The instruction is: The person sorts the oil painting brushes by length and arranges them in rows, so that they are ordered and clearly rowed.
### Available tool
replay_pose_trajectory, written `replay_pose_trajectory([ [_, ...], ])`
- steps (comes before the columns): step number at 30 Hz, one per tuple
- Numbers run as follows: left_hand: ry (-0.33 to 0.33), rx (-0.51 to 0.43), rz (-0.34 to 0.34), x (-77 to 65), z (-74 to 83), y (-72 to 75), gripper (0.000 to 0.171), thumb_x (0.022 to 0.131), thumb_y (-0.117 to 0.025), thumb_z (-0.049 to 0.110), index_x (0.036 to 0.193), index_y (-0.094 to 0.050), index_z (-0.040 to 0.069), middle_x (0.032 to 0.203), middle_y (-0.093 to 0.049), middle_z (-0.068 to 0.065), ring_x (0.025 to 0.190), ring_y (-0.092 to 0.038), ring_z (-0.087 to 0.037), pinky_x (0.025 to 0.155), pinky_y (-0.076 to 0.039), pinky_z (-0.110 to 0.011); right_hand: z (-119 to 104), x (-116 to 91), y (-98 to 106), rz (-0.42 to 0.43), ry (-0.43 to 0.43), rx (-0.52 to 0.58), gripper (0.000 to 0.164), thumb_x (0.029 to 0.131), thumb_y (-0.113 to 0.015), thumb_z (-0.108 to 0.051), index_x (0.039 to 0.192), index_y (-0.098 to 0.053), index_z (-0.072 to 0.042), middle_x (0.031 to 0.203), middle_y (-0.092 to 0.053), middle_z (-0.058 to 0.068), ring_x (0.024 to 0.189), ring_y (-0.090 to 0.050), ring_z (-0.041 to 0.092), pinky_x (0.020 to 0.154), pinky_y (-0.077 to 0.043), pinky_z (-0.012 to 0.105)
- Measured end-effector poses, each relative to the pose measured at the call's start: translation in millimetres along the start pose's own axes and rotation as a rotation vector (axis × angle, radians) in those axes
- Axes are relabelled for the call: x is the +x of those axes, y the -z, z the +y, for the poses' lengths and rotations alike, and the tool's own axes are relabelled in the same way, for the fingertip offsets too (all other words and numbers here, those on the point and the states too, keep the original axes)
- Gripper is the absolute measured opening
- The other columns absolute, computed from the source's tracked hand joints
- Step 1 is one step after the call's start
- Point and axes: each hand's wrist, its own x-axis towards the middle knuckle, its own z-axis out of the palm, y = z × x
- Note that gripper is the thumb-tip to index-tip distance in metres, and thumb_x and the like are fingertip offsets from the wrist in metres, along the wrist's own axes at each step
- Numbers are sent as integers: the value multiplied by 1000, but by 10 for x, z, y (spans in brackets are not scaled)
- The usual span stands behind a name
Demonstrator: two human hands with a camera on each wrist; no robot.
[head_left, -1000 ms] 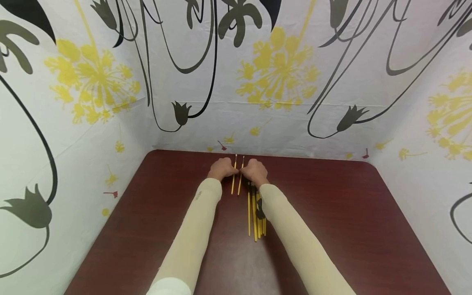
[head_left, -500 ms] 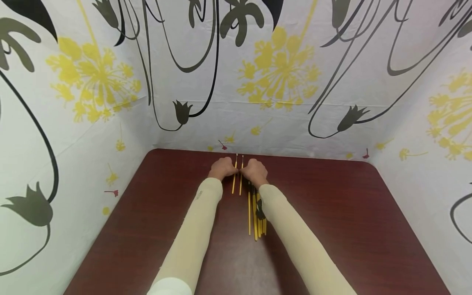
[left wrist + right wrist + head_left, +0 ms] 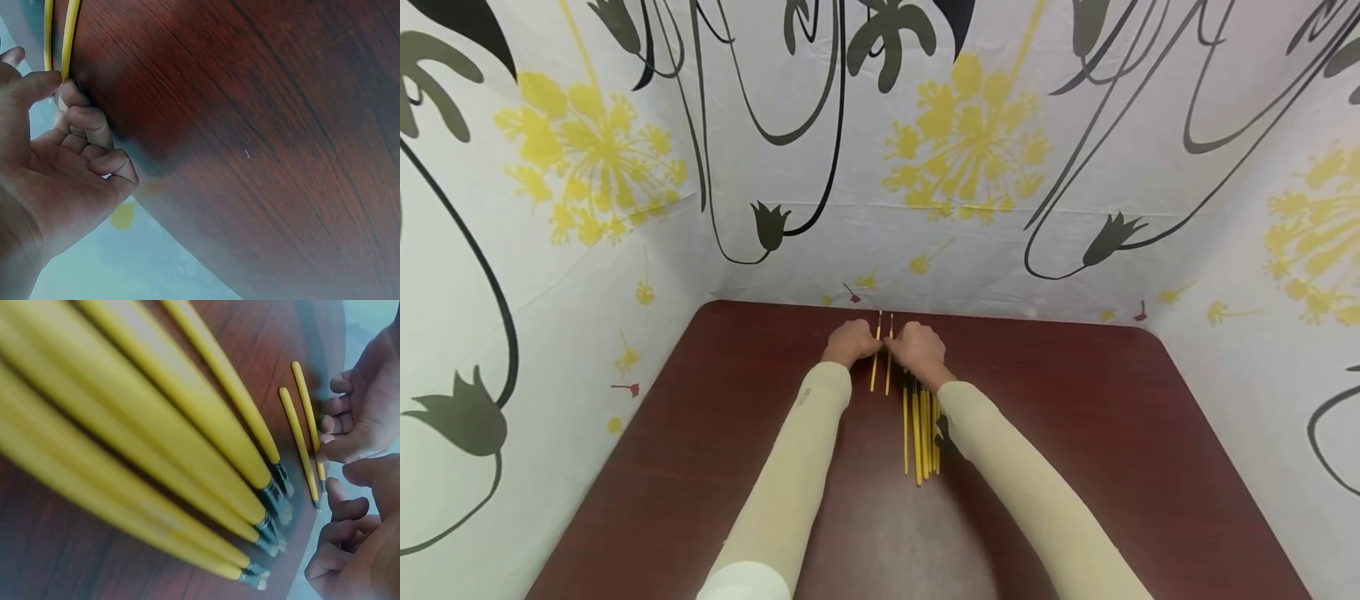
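Observation:
Near the table's far edge, two thin yellow paintbrushes lie side by side, bristle ends away from me. My left hand [image 3: 852, 342] pinches the left paintbrush [image 3: 70, 37] between thumb and index finger, its other fingers loosely curled. Just right of the right paintbrush [image 3: 299, 444] is my right hand [image 3: 919, 348]; in the right wrist view its thumb and index finger stand apart, with a small gap between them and that brush. Several thicker yellow paintbrushes [image 3: 169, 394] with black ferrules lie in a row beside it, partly under my right forearm in the head view.
The dark red-brown wooden table [image 3: 760, 467] has rounded far corners. White patterned sheeting [image 3: 820, 183] with yellow and grey flowers rises behind it and on both sides. A black device [image 3: 943, 433] sits under my right sleeve, close over the row of brushes.
My right forearm has swung slightly to the right, uncovering more of the brush row. The right thin brush has turned a little and lies closer to parallel with the left one.

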Motion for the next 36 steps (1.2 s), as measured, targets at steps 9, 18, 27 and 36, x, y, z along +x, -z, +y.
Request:
replay_pose_trajectory([
  [9, -3, 4, -23, -45, -27, 33, 42, 106, -59, 39, 72, -60, 14, 64, -49, 0, 60, -50, -17, 60, -43, -34, 296, -288, 106, 16, 54, 19, 60, 104, -63, -46, 51, -52, -19, 44, -42, -4, 38, -36, 13, 38, -24, 28],
  [18, -68, -22, 41, -58, -36, -14, 57, 107, -58, 43, 58, -44, 18, 52, -34, 5, 48, -37, -14, 51, -36, -31, 600, -554, 160, 55, 141, 28, 41, 104, -64, -46, 75, -61, -17, 55, -50, -4, 45, -42, 12, 43, -29, 27],
  [27, -185, -126, 198, -394, -9, -163, 30, 105, -64, 39, 108, -62, 8, 84, -60, -3, 64, -55, -17, 62, -46, -33, 794, -804, 169, 78, 231, 93, 28, 98, -74, -29, 110, -73, -3, 92, -75, 9, 62, -59, 13, 59, -47, 30],
  [36, -245, -130, 215, -664, 161, -284, 36, 102, -70, 38, 124, -66, 11, 109, -73, -2, 84, -68, -18, 79, -56, -38, 914, -972, 126, 84, 141, 146, 20, 98, -75, -27, 96, -69, -7, 77, -67, 5, 60, -57, 16, 58, -45, 30],
])
